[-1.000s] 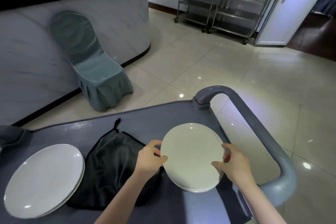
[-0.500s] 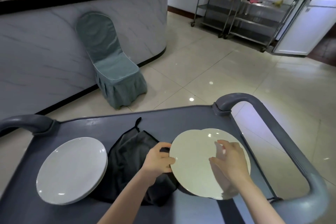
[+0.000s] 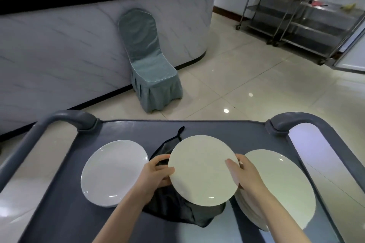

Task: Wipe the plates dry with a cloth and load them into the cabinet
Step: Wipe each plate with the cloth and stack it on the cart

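Two hands hold one plate point(image 3: 203, 171) by opposite rims: the left hand point(image 3: 156, 175) pinches its left edge, the right hand point(image 3: 246, 177) curls round its right edge. Under both lies the dark cloth point(image 3: 173, 203) on the cart point(image 3: 138, 130). A tall stack point(image 3: 280, 187) sits right of the right hand, a small pile point(image 3: 114, 171) left of the left (dryness indeterminable). A covered chair point(image 3: 152, 77) stands beyond. Wiping appears pending, and loading remains, with no cabinet in view.
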The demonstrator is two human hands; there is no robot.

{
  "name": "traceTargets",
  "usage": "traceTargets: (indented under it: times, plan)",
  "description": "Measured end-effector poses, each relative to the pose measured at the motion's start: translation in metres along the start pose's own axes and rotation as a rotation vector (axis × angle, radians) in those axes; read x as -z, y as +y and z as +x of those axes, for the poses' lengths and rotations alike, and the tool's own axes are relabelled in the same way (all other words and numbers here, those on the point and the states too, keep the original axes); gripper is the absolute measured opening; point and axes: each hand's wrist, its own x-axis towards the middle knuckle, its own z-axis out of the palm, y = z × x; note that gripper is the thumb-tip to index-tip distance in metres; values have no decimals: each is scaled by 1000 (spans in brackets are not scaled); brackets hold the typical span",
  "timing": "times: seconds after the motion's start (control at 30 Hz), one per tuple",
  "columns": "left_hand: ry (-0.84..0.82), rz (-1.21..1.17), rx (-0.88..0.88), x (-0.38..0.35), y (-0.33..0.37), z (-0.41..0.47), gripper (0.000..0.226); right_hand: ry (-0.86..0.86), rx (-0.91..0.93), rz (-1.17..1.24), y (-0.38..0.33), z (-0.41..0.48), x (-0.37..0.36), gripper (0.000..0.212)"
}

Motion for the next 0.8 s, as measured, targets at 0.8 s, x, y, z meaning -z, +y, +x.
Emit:
traceTargets:
  times: [0.8]
  plan:
    - [449, 1331, -526, -6, -115, -42, 38, 11, -43, 70, 3, -5, -6, 24]
